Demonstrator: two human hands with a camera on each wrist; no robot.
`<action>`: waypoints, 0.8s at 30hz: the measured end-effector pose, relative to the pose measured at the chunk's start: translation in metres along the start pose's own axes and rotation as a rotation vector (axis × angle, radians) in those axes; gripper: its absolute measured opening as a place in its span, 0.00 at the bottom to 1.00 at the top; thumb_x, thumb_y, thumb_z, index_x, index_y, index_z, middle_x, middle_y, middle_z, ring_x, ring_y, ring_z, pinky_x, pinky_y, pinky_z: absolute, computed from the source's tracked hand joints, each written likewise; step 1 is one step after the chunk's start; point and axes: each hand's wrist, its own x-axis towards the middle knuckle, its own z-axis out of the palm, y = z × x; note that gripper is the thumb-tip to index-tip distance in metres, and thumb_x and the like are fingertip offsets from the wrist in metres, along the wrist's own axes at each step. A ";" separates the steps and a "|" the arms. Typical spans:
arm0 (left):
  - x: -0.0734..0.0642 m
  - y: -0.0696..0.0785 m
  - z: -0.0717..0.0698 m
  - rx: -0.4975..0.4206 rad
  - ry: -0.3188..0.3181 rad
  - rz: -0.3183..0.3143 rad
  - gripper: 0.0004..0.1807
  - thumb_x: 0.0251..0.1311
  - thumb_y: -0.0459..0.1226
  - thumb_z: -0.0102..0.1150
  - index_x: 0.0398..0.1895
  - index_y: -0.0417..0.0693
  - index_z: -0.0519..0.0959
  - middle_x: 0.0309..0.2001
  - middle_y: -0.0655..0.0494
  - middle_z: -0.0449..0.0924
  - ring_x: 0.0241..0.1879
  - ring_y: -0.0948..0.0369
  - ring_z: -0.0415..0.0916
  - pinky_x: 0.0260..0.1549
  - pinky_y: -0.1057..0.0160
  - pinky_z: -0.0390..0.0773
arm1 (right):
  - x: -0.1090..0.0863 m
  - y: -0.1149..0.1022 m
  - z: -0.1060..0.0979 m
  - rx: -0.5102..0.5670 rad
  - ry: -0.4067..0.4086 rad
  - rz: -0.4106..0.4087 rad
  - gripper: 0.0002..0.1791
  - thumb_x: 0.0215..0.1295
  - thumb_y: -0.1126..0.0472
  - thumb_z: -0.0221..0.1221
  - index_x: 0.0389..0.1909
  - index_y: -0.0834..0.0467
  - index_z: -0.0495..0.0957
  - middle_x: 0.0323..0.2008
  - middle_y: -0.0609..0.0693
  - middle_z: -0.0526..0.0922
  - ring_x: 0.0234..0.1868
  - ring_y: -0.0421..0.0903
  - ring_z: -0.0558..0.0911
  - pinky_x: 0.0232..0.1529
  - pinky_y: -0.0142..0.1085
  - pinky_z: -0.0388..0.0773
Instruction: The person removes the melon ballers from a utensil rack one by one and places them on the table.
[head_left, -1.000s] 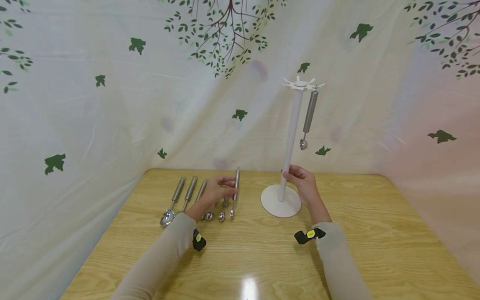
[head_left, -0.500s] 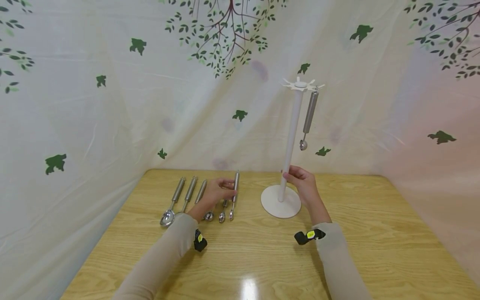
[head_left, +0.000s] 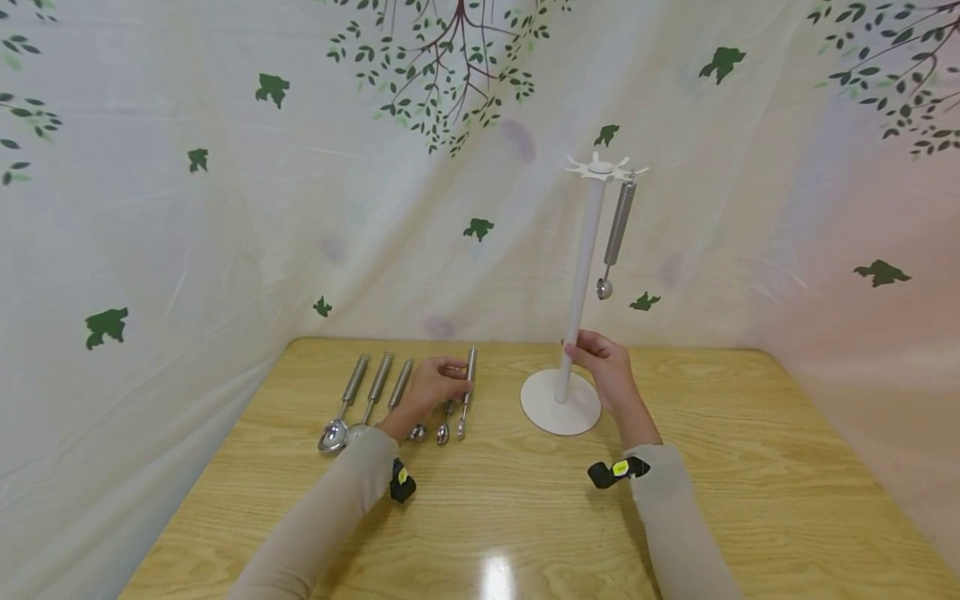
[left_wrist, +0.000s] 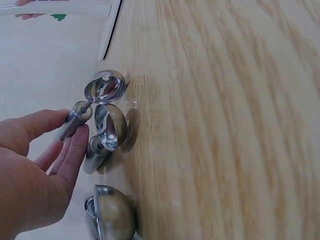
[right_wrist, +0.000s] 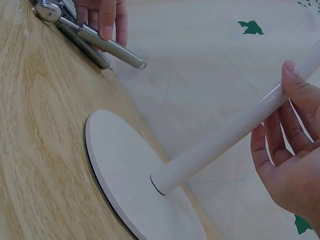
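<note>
My left hand (head_left: 429,387) pinches the handle of a small steel measuring spoon (head_left: 470,367) between thumb and fingers. In the left wrist view the round bowl (left_wrist: 106,86) of that spoon points away from the palm, close beside a second spoon (left_wrist: 111,127). Its handle end is raised off the table in the right wrist view. My right hand (head_left: 609,367) grips the pole of a white stand (head_left: 583,275) low down, thumb on one side and fingers behind. From the stand's star-shaped top hangs another small measuring spoon (head_left: 618,225), bowl downward.
Several steel measuring spoons of graded sizes lie in a row left of the stand, the largest (head_left: 334,433) at the far left. The stand's round base (head_left: 542,404) sits on the wooden table (head_left: 480,508). A leaf-printed cloth (head_left: 225,242) rises behind the table's back edge.
The held spoon's handle end has dipped slightly, toward the table, and my left hand has shifted very little. My right hand and the stand stay in place.
</note>
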 end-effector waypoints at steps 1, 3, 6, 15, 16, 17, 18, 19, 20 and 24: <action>0.001 0.000 0.000 0.002 0.003 0.002 0.22 0.54 0.20 0.69 0.54 0.29 0.81 0.44 0.33 0.85 0.26 0.63 0.82 0.31 0.62 0.89 | 0.000 0.000 0.000 -0.005 -0.001 0.000 0.12 0.67 0.60 0.67 0.50 0.56 0.85 0.41 0.40 0.89 0.46 0.38 0.84 0.53 0.27 0.82; 0.001 -0.001 0.001 0.015 0.010 0.012 0.21 0.53 0.21 0.70 0.53 0.29 0.81 0.43 0.33 0.85 0.25 0.63 0.82 0.30 0.62 0.89 | 0.000 -0.001 0.000 -0.014 0.000 0.001 0.14 0.67 0.59 0.67 0.52 0.58 0.84 0.41 0.40 0.89 0.47 0.38 0.84 0.53 0.27 0.82; 0.001 0.000 0.002 0.041 0.016 0.021 0.20 0.53 0.21 0.70 0.52 0.29 0.82 0.43 0.33 0.85 0.25 0.63 0.82 0.28 0.63 0.88 | 0.001 -0.001 0.000 -0.020 0.001 0.005 0.16 0.67 0.58 0.67 0.53 0.59 0.84 0.43 0.41 0.90 0.47 0.38 0.84 0.53 0.27 0.82; 0.000 0.005 0.008 0.143 0.049 0.023 0.18 0.53 0.22 0.70 0.49 0.29 0.83 0.43 0.32 0.86 0.25 0.60 0.85 0.29 0.62 0.88 | 0.000 -0.001 0.000 0.012 0.002 0.001 0.09 0.66 0.60 0.67 0.47 0.53 0.86 0.43 0.45 0.90 0.45 0.38 0.85 0.52 0.28 0.82; 0.000 0.005 0.008 0.172 0.054 0.031 0.18 0.53 0.22 0.70 0.49 0.29 0.83 0.43 0.33 0.86 0.25 0.59 0.85 0.28 0.62 0.88 | -0.001 -0.001 0.000 0.013 0.000 -0.003 0.09 0.67 0.61 0.67 0.46 0.52 0.86 0.42 0.44 0.90 0.45 0.38 0.85 0.51 0.28 0.83; -0.001 0.006 0.009 0.200 0.057 0.041 0.17 0.53 0.23 0.70 0.48 0.29 0.83 0.42 0.34 0.87 0.26 0.59 0.85 0.28 0.62 0.88 | -0.001 -0.001 0.000 0.016 -0.003 -0.006 0.08 0.67 0.61 0.67 0.46 0.51 0.86 0.41 0.42 0.90 0.45 0.38 0.85 0.51 0.28 0.83; -0.001 0.006 0.010 0.224 0.061 0.050 0.17 0.53 0.23 0.71 0.47 0.29 0.84 0.41 0.34 0.87 0.26 0.58 0.85 0.28 0.62 0.88 | -0.001 -0.001 0.000 0.019 -0.005 -0.010 0.08 0.67 0.62 0.67 0.45 0.50 0.86 0.40 0.41 0.90 0.44 0.37 0.85 0.51 0.28 0.83; -0.002 0.006 0.010 0.248 0.064 0.060 0.16 0.53 0.24 0.71 0.47 0.30 0.84 0.41 0.35 0.87 0.27 0.56 0.86 0.28 0.62 0.88 | -0.001 -0.001 0.000 0.019 -0.007 -0.014 0.08 0.67 0.62 0.67 0.45 0.50 0.86 0.39 0.39 0.90 0.44 0.37 0.85 0.51 0.28 0.83; -0.002 0.006 0.010 0.266 0.062 0.073 0.16 0.53 0.24 0.71 0.46 0.30 0.84 0.40 0.35 0.87 0.27 0.55 0.86 0.27 0.62 0.88 | -0.001 -0.001 0.000 0.018 -0.008 -0.016 0.08 0.67 0.62 0.67 0.45 0.50 0.86 0.39 0.38 0.90 0.44 0.37 0.85 0.50 0.28 0.83; -0.001 0.005 0.012 0.317 0.059 0.095 0.14 0.52 0.25 0.71 0.44 0.31 0.85 0.39 0.37 0.88 0.27 0.55 0.87 0.26 0.63 0.88 | 0.000 -0.001 0.000 0.002 -0.007 -0.012 0.09 0.68 0.61 0.66 0.47 0.52 0.85 0.39 0.36 0.89 0.45 0.37 0.85 0.51 0.28 0.83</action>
